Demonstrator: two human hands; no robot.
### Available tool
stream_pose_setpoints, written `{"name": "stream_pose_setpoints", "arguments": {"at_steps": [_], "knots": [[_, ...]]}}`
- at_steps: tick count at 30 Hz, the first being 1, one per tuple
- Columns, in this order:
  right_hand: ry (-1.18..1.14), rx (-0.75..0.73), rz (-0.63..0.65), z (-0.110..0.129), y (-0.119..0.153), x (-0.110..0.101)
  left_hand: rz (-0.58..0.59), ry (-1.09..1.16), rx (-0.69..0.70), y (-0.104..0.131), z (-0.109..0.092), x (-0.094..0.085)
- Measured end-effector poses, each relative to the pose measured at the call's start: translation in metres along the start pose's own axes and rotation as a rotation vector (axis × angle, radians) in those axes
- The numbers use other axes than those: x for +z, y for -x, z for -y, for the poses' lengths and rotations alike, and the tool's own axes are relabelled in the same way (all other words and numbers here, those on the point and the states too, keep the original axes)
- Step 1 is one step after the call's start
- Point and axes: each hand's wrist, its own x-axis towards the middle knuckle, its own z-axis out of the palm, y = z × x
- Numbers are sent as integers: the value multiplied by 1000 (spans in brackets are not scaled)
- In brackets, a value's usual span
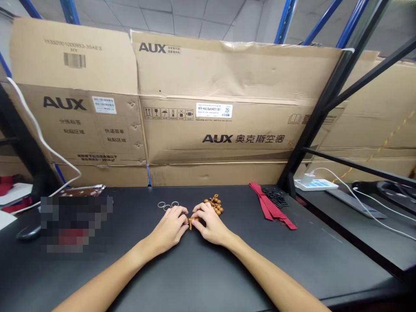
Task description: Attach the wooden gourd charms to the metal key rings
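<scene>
Between my two hands, just above the black tabletop, is a short orange cord (190, 223) with what looks like a small brown piece on it. My left hand (169, 228) pinches at it from the left, thumb and fingertips together. From the right, my right hand (212, 226) has its thumb and index finger closed on the same cord. Fingers hide most of the piece. Just behind my right hand lies a bunch of round brown beads with orange cords (218, 207). Several thin metal rings (161, 204) lie behind my left hand, one partly covered by it.
Red strips (272, 208) and a pile of small black pieces (276, 198) lie at the right on the black table (195, 277). Cardboard boxes (208, 151) stand along the back. A white power strip (315, 185) with cables is far right. A blurred patch covers the left.
</scene>
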Motion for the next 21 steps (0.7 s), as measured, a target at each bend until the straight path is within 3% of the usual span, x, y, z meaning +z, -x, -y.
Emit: {"name": "stream_pose_setpoints", "arguments": {"at_steps": [9,13,17,21], "knots": [[260,95,-44,-9,-2,-4,42,62,0,-1,5,-4],[312,107,-53,-15,-2,-11,30,-24,4,-2,6,-7],[364,130,-21,-18,-1,-15,-32,-167,-86,-2,13,-8],[400,268,6,-21,0,-13,-66,-225,-172,-1,22,-4]]}}
